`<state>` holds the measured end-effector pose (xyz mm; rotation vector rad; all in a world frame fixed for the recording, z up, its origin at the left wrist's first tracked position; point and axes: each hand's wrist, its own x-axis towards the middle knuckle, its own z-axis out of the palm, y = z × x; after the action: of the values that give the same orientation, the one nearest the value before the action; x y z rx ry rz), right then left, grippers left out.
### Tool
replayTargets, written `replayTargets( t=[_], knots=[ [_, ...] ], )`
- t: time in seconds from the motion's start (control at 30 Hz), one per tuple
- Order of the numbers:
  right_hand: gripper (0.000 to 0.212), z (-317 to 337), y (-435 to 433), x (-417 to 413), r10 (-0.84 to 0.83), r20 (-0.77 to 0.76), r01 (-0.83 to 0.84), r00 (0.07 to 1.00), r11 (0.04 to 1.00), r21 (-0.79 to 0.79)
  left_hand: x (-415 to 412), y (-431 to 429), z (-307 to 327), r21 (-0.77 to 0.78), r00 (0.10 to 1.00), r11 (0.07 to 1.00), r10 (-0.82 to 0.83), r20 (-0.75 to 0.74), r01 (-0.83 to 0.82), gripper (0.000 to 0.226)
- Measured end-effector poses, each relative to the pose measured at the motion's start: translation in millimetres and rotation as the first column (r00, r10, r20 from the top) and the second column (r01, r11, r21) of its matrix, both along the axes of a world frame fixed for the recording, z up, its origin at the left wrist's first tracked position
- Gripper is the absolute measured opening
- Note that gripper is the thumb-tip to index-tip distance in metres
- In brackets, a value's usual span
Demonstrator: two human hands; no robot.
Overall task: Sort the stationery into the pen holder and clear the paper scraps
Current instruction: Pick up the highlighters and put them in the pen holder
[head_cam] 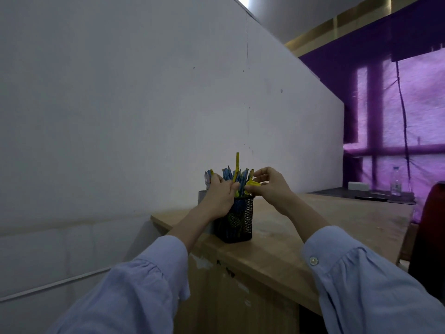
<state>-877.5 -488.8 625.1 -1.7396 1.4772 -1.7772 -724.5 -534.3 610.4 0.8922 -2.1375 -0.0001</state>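
1. Pen holder (234, 219): a black wire-mesh cup with an open weave and straight sides. It stands directly under both hands, near the desk (313, 225) edge. It looks crowded already.
2. Stationery bundle (237, 177): slim blue and yellow sticks that stand upright in the holder and fan out between the two hands. One tall yellow pencil (237, 162) rises above the fingertips.
3. Left hand (220, 196): comes in over the holder's left rim, with its fingers curled into the near side of the bundle. It probably gathers the sticks aside to open a gap and steady the cup.
4. Right hand (269, 184): thumb and forefinger pinch a yellow piece (252, 183), and the other fingers are raised and loosely bent. The piece is smooth, rounded and probably plastic, but what it is cannot be told. It sits just above the right rim, probably so it can drop into the gap.
5. Grey cylinder (202, 196): a dull, smooth-sided object just behind the left hand, mostly hidden.
6. Desk: pale wood with a scuffed, matte top, running from under the wrists away to the right.
7. Bottle (396, 182) and white box (358, 186): clear plastic and a plain block, well beyond the right hand.
8. Paper scraps: none can be made out in this view.
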Motion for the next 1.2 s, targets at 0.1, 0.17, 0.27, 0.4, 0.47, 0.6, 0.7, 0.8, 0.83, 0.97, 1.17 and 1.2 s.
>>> replayTargets(
  t=[0.1,0.17,0.27,0.4,0.47,0.6,0.7,0.8,0.83,0.97,1.17,1.2],
  knots=[
    [0.036,0,1,-4,-0.031,-0.002,0.031,1.0,1.0,-0.005,1,2,-2,0.071,0.998,0.996,-0.047,-0.036,0.049,0.033],
    [0.028,-1,-1,-6,-0.086,-0.067,0.084,0.994,0.996,-0.027,3,3,-3,0.158,0.994,0.985,-0.059,-0.096,0.074,0.039],
    [0.021,0,-2,-6,-0.128,-0.147,0.122,0.981,0.991,-0.051,7,-1,-3,0.2,0.984,0.971,-0.1,-0.15,0.129,0.042],
    [0.015,0,-1,-3,-0.126,-0.278,0.114,0.952,0.992,-0.058,11,-3,0,0.16,0.974,0.968,-0.173,-0.144,0.195,0.037],
    [0.01,0,-1,-1,-0.124,-0.316,0.114,0.941,0.992,-0.048,13,-4,2,0.167,0.972,0.967,-0.162,-0.17,0.191,0.027],
    [0.024,1,-2,1,-0.174,-0.323,0.169,0.93,0.985,-0.043,14,-5,-1,0.092,0.98,0.988,-0.106,-0.17,0.123,0.024],
    [0.038,2,-3,8,-0.222,-0.392,0.207,0.893,0.975,-0.081,13,-2,-8,0.012,0.971,0.99,-0.134,-0.196,0.14,0.024],
    [0.048,5,-3,9,-0.238,-0.433,0.228,0.87,0.971,-0.076,14,-1,-14,-0.091,0.968,0.986,-0.155,-0.198,0.139,0.031],
    [0.049,6,-3,8,-0.226,-0.427,0.224,0.875,0.973,-0.056,14,-3,-15,-0.125,0.97,0.982,-0.162,-0.184,0.14,0.032],
    [0.053,6,-4,6,-0.151,-0.407,0.163,0.901,0.987,-0.005,17,-9,-16,-0.187,0.979,0.973,-0.164,-0.125,0.139,0.035],
    [0.054,5,-2,6,-0.183,-0.416,0.191,0.891,0.981,-0.024,18,-9,-15,-0.197,0.973,0.965,-0.199,-0.117,0.174,0.038],
    [0.053,5,-1,7,-0.198,-0.437,0.204,0.877,0.978,-0.034,17,-9,-15,-0.195,0.974,0.965,-0.199,-0.111,0.175,0.039]
  ],
)
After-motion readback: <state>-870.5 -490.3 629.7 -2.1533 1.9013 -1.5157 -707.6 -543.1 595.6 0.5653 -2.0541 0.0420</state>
